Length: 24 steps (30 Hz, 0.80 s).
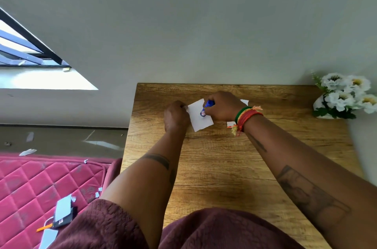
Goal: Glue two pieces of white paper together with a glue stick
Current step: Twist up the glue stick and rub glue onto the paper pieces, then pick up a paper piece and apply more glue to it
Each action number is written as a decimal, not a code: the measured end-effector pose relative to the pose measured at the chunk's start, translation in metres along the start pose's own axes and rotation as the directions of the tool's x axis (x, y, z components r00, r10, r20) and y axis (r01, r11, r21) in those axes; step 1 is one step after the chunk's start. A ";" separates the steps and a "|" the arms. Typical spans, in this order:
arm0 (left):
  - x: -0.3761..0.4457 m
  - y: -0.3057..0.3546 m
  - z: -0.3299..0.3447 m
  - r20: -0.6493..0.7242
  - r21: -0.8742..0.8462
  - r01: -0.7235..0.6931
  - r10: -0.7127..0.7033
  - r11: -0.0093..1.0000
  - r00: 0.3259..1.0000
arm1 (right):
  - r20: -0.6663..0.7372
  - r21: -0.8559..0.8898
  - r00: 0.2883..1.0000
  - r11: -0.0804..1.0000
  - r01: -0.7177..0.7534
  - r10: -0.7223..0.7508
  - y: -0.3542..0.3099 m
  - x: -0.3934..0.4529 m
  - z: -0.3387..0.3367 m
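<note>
Gray wall stands behind a brown wooden table (224, 167), with white flowers (346, 93) at its far right corner. One white paper (196, 118) lies flat on the table between the two hands. Left hand (175, 116) pinches the paper's left edge to hold it down. Right hand (223, 106) is closed around a blue glue stick (206, 108), its tip touching the paper. More white paper (244, 102) peeks out behind the right hand. Paper is thin, light and bendy, so it may slide or wrinkle; holding an edge flat looks best
</note>
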<state>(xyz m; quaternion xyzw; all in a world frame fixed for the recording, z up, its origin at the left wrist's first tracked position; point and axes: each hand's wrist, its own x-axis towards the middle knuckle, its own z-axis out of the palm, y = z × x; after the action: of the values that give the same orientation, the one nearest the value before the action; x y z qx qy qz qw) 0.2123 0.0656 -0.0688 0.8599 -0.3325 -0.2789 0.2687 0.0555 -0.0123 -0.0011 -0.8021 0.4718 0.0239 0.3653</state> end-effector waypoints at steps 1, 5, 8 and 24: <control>-0.002 0.000 -0.002 0.011 0.007 -0.023 0.023 1.000 1.000 | -0.020 0.039 1.000 0.999 -0.017 0.018 0.002 -0.001 0.000; -0.008 -0.001 -0.012 0.006 0.023 -0.079 0.079 0.997 0.997 | -0.088 0.143 0.994 0.989 -0.048 0.061 0.007 -0.008 -0.001; -0.016 -0.001 -0.019 -0.019 0.010 -0.115 0.115 0.993 0.993 | -0.114 0.211 0.990 0.976 -0.057 0.083 0.006 -0.014 -0.002; -0.072 0.002 -0.048 0.259 -0.590 0.070 0.107 0.804 0.960 | 0.087 0.972 0.988 0.208 -0.112 0.129 -0.003 -0.065 0.036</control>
<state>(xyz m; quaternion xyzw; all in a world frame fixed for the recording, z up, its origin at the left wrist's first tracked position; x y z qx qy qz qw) 0.1986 0.1293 -0.0121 0.6808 -0.2717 -0.4849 0.4771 0.0331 0.0589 -0.0007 -0.3586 0.4463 -0.2531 0.7798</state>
